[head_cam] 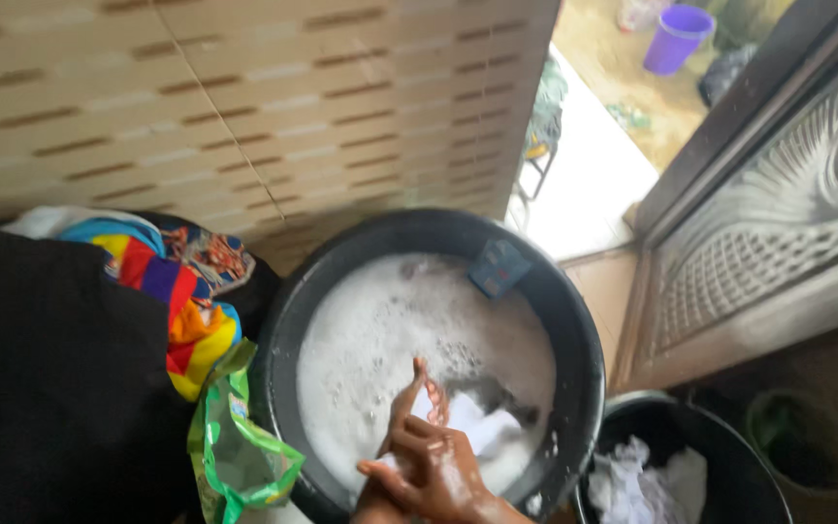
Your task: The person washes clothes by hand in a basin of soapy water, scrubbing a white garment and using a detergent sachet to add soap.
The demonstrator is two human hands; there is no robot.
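Both hands (429, 456), pressed together at the basin's (574, 320) 6 o'clock, pinch a white cloth (477, 427) trailing toward 3 o'clock; which hand is nearer is unclear.

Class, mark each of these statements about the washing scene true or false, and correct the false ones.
1. The black basin holds soapy, foamy water. True.
2. Both hands hold a white cloth over the foam. True.
3. The green plastic bag floats inside the basin. False: it lies outside the basin, against its left rim.
4. A blue block rests at the far edge of the foam. True.
5. The purple bucket stands right beside the hands. False: it is far off, out on the ground beyond the doorway.
6. The second black tub at lower right has nothing in it. False: white laundry lies in it.
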